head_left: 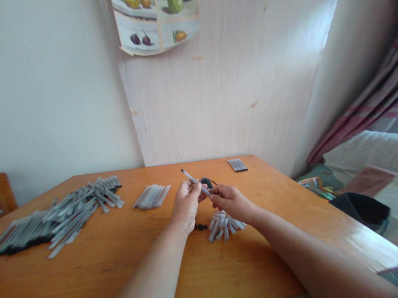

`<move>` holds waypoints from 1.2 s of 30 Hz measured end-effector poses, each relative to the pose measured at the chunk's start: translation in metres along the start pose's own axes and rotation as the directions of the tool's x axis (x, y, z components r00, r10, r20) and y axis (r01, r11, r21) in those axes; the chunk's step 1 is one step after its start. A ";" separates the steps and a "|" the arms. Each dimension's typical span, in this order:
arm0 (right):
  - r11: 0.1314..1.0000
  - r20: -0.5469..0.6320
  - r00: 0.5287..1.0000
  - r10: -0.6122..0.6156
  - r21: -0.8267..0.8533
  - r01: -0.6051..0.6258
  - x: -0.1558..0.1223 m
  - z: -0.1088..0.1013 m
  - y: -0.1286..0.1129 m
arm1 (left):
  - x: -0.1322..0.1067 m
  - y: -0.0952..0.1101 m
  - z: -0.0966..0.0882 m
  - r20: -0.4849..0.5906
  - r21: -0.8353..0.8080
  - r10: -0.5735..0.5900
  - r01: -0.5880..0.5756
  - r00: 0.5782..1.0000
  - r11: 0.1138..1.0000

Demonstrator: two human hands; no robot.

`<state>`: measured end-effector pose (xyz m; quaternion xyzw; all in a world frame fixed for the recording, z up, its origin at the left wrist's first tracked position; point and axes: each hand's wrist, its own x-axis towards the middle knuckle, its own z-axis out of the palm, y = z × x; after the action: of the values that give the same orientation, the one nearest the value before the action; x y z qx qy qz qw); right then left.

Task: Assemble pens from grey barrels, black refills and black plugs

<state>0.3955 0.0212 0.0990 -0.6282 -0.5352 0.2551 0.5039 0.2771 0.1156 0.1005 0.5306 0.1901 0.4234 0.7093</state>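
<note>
Above the middle of the table, a slim translucent pen [190, 177] with a dark tip at its upper left end slants between my hands. My left hand [185, 201] is closed around its middle, thumb on top. The fingers of my right hand [230, 202] pinch its lower right end; what exactly sits between those fingertips is hidden. Just behind the hands lies a bunch of small black parts [207, 182], partly covered. Below my right hand is a pile of short clear pen caps [222, 227], with a few black pieces [200, 227] beside it.
On the wooden table [125, 271], a large heap of translucent pen barrels [72, 207] spreads at left. A neat row of clear tubes [152, 196] lies nearer the middle. Several finished-looking pens [237, 165] lie at the far right edge. A dark bin [360, 212] stands right of the table.
</note>
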 end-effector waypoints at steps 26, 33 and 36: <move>0.979 -0.197 0.980 0.012 0.201 0.029 0.004 -0.022 -0.002 | 0.007 -0.009 -0.012 0.253 0.734 0.287 -0.376 0.924 0.566; 0.993 -0.179 0.978 0.107 0.077 -0.095 0.006 -0.026 0.000 | 0.000 -0.003 -0.013 0.331 0.919 0.325 -0.380 0.886 0.102; 0.990 -0.130 0.983 0.133 -0.040 -0.139 0.007 -0.029 0.002 | 0.000 -0.003 -0.015 0.338 0.935 0.350 -0.355 0.874 -0.017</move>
<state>0.4237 0.0173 0.1094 -0.6902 -0.4640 0.2351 0.5030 0.2673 0.1238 0.0924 0.8939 0.2810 0.3473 0.0373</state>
